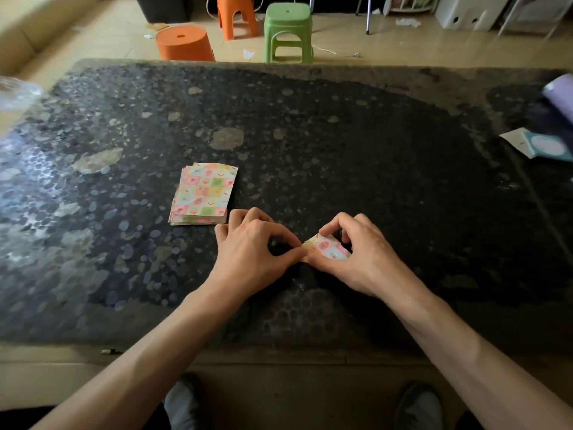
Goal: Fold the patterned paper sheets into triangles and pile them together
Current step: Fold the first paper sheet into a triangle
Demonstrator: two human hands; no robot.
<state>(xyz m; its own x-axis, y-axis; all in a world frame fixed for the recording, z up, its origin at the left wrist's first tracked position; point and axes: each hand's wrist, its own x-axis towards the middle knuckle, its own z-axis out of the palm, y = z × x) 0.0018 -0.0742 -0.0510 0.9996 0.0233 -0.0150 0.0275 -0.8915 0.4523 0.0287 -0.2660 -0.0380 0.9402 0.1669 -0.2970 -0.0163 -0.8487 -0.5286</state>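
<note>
**One sheet mid-fold in both hands, a full stack waiting**

Your left hand (251,249) and right hand (356,259) meet low over a dark speckled table (372,150), and together they hold one small patterned sheet (328,248). Your left thumb and forefinger pinch its left tip. Your right thumb and forefinger curl round its right part, closed tightly on the paper. Between your fingers the sheet shows as a small pointed shape, so it looks already doubled over towards a triangle (your fingers cover its edges, so the number of folds cannot be told).

Just beyond the knuckles of your left hand, slightly to the left of the grip, lies the stack of flat sheets (203,193). These are rectangular, unfolded and squared up, pastel checks facing upward.

No finished triangles show near the grip or elsewhere on the table. The task therefore seems to be at an early stage, with this sheet possibly the first. What probably remains is to press this crease, set the triangle down to start the pile, and then work through the stack.
</note>
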